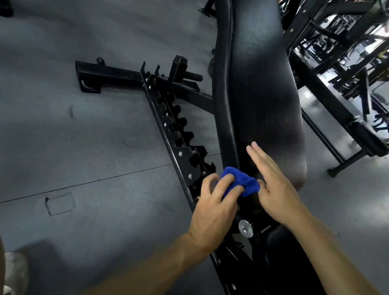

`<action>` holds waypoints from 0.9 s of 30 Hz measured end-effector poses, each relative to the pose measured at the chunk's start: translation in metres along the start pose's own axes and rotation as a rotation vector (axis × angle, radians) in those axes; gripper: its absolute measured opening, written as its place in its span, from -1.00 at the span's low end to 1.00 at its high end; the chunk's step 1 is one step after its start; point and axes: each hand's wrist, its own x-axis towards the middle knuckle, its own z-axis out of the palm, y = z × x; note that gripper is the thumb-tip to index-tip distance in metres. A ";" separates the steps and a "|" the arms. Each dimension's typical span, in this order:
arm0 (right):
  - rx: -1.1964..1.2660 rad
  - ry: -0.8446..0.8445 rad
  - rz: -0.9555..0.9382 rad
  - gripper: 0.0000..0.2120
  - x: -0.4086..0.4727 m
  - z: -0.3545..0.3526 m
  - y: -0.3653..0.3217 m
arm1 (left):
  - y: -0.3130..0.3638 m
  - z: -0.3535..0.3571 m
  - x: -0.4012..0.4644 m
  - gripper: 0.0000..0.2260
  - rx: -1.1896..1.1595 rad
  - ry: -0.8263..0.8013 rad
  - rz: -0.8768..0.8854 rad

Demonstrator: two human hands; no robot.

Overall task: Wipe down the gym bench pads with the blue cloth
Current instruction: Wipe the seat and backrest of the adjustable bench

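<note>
Head view caught the blue cloth bunched into a small wad at the lower end of the long black back pad, right by its stitched left edge. The left hand had its fingers curled tight around the cloth, gripping it from below. The right hand lay flat and open on the pad just beside the cloth, fingers stretched up along the vinyl, holding nothing. Under the hands sat a round silver bolt on the bench frame, with the dark seat pad below the right forearm. To the left ran the notched black adjustment rail across the grey floor. More black gym racks stood beyond the pad, upper right.
</note>
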 end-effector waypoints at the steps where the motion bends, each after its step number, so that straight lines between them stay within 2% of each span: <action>1: -0.001 0.008 -0.008 -0.21 0.000 0.001 0.000 | -0.001 -0.001 0.001 -0.64 -0.005 -0.001 0.004; 8: -0.016 0.093 -0.003 -0.20 0.004 0.006 -0.007 | -0.011 -0.020 0.064 -0.70 -0.015 0.007 -0.107; 13: -0.010 0.078 0.029 -0.15 0.003 0.007 -0.011 | -0.021 -0.033 0.123 -0.74 0.041 0.065 -0.204; 17: 0.002 0.053 0.029 -0.18 -0.004 0.007 -0.013 | -0.028 -0.041 0.157 -0.73 0.094 0.019 -0.220; 21: 0.051 0.069 0.062 -0.20 -0.003 0.002 -0.015 | -0.017 -0.033 0.109 -0.70 0.175 -0.043 -0.070; 24: 0.099 0.051 0.129 -0.21 -0.003 -0.003 -0.013 | 0.002 -0.024 0.051 -0.57 0.193 -0.155 0.038; 27: 0.106 0.025 0.114 -0.20 -0.004 -0.003 -0.012 | 0.011 -0.021 0.029 -0.46 0.183 -0.232 0.023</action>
